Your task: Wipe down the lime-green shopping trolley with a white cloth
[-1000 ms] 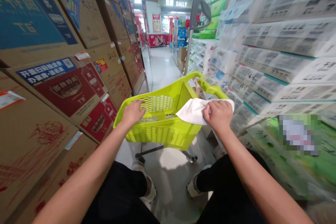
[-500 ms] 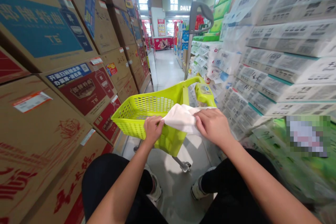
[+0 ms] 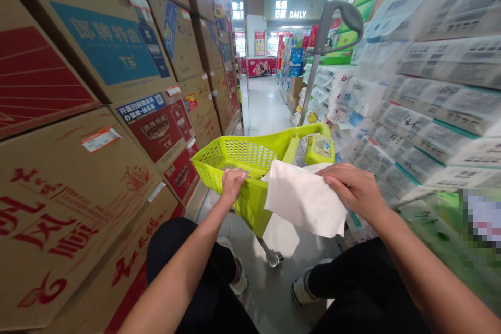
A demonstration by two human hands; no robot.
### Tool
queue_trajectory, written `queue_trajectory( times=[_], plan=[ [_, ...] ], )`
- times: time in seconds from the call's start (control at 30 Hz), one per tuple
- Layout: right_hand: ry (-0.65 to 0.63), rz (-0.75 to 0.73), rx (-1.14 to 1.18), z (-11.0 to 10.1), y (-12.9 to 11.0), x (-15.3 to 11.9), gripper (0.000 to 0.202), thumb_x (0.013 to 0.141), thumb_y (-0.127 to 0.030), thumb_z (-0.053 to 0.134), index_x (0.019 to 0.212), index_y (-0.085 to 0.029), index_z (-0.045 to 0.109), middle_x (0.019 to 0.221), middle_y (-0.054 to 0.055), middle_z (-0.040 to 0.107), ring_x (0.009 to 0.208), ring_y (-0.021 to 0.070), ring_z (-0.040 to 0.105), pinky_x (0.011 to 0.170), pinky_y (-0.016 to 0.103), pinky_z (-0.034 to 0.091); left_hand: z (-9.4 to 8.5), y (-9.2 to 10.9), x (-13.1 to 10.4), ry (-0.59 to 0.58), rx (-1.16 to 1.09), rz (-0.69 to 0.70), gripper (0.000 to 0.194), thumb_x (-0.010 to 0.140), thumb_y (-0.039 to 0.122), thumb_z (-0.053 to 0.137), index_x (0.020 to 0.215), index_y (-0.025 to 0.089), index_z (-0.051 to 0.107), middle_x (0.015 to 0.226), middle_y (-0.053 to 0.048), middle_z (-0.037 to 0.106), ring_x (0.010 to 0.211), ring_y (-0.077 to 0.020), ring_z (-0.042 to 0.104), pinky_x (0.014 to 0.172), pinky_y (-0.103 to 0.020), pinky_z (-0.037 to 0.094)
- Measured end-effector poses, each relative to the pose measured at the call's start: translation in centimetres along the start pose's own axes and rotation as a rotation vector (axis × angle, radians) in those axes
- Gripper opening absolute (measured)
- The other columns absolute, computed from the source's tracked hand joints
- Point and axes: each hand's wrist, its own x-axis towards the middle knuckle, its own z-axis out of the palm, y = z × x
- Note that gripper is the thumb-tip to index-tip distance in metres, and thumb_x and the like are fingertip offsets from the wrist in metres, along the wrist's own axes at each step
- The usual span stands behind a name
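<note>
A yellow-green wheeled shopping basket [image 3: 246, 143] with perforated sides stands in front of my knees, tilted in view. My left hand [image 3: 234, 185] is closed on its near rim, the fingers bent over the edge. A thin white wipe [image 3: 307, 198] hangs from my right hand [image 3: 354, 188], pinched at its upper right corner between thumb and fingers. The wipe spreads open in front of the basket's right end and hides part of it. Beyond it is a yellow-green grip part [image 3: 319, 148] with a label. A few small things inside the basket are too small to make out.
Stacked cardboard cartons [image 3: 94, 182] wall the left side. Packs of tissue paper [image 3: 426, 99] are piled along the right. A grey handle [image 3: 340, 26] on a metal pole rises behind the basket. A caster [image 3: 275, 259] rests on the floor between my shoes.
My left hand has let go of the wipe and now grips the basket rim. The wipe has fallen open, hanging from my right hand. The view has turned slightly left.
</note>
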Motion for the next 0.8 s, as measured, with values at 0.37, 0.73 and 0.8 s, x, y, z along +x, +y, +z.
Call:
queue_trajectory(
  times=[0.37,0.73,0.8],
  plan=[
    [-0.346,-0.142,-0.212,3.7,-4.7,4.2,0.049,0.094,-0.045,0.053,0.137,-0.021,0.054,0.139,0.011,0.058,0.134,0.0301,0.048,0.11,0.049,0.037,-3.5,4.1,2.2,-0.03,-0.071,-0.03,0.036,0.096,0.043,0.041,0.086,0.023,0.07,0.103,-0.005,0.07,0.104,-0.0213,0.06,0.097,-0.038,0.042],
    [-0.348,-0.083,-0.284,4.4,-2.1,4.3,0.037,0.098,-0.048,0.046,0.091,-0.02,0.069,0.081,0.008,0.07,0.081,0.02,0.062,0.079,0.032,0.039,-2.4,5.6,1.9,-0.115,-0.482,-0.062,0.048,0.099,0.048,0.031,0.127,0.02,0.058,0.132,-0.009,0.062,0.124,-0.0239,0.056,0.108,-0.04,0.042],
    [-0.3,-0.022,-0.264,4.4,-1.9,4.1,0.04,0.101,-0.041,0.04,0.08,-0.019,0.066,0.075,0.007,0.067,0.073,0.0182,0.059,0.073,0.031,0.037,-0.9,4.6,2.3,-0.067,-0.511,-0.051,0.046,0.096,0.048,0.039,0.127,0.018,0.055,0.131,-0.012,0.062,0.121,-0.0241,0.057,0.104,-0.04,0.045]
  ],
)
